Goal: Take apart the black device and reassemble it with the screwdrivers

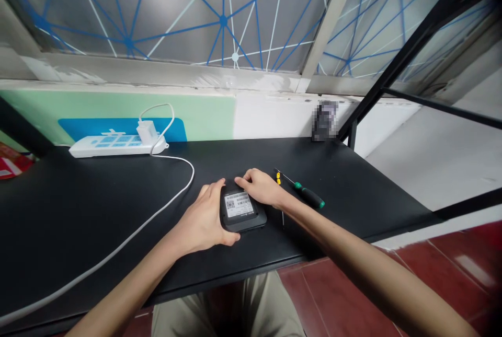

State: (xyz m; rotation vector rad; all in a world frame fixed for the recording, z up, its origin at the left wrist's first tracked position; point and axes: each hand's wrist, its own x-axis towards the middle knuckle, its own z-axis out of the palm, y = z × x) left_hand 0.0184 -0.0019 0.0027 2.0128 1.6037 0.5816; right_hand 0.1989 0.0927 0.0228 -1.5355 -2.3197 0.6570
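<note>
The left hand point(204, 217) clasped the box point(242, 207), which lay flat on the table point(98, 196); a loosened hold could have let it skid. The right hand point(259, 185) touched the box's far right corner; whether it gripped, I couldn't tell. Right of the box, a screwdriver point(309, 195) could have rolled if bumped. Left of the box, a cable point(193, 170), if caught, could have tugged the charger point(147, 132) from the strip point(98, 148) beyond.

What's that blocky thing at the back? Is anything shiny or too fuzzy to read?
Head view: big square pixels cover a dark thing at the back of the table, so I can't tell what it is; head view: pale glare shines on the red floor, and the label on the black device has print too small to read.
</note>
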